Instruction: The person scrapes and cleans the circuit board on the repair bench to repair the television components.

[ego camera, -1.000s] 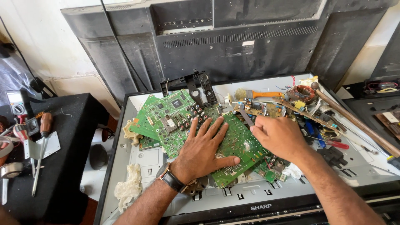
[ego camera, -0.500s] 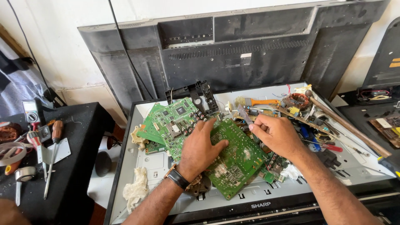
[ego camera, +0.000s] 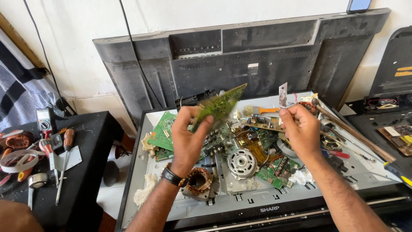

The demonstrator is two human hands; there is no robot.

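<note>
Nearest the person, the grey metal back panel of an opened flat television (ego camera: 180,206) lies flat as the surface, its black front edge toward them. On it, a round silver motor (ego camera: 241,162) sits near the middle. Left of the motor lies a ring of copper-coloured wire winding (ego camera: 198,180), and further left a pale crumpled cloth (ego camera: 143,194). Right of the motor are small green circuit boards (ego camera: 274,172).

Above the motor, the left hand (ego camera: 187,139), with a black watch on its wrist, grips the lower end of a large green circuit board (ego camera: 219,104), lifted clear of the panel and tilted. The right hand (ego camera: 300,131), well right of that board, pinches a thin silver metal strip (ego camera: 283,95) held upright.

Left of the panel, a black side table (ego camera: 86,172) carries screwdrivers (ego camera: 64,163). Beyond the motor, a dark grey plastic television back cover (ego camera: 240,56) leans against the white wall (ego camera: 86,21).
</note>
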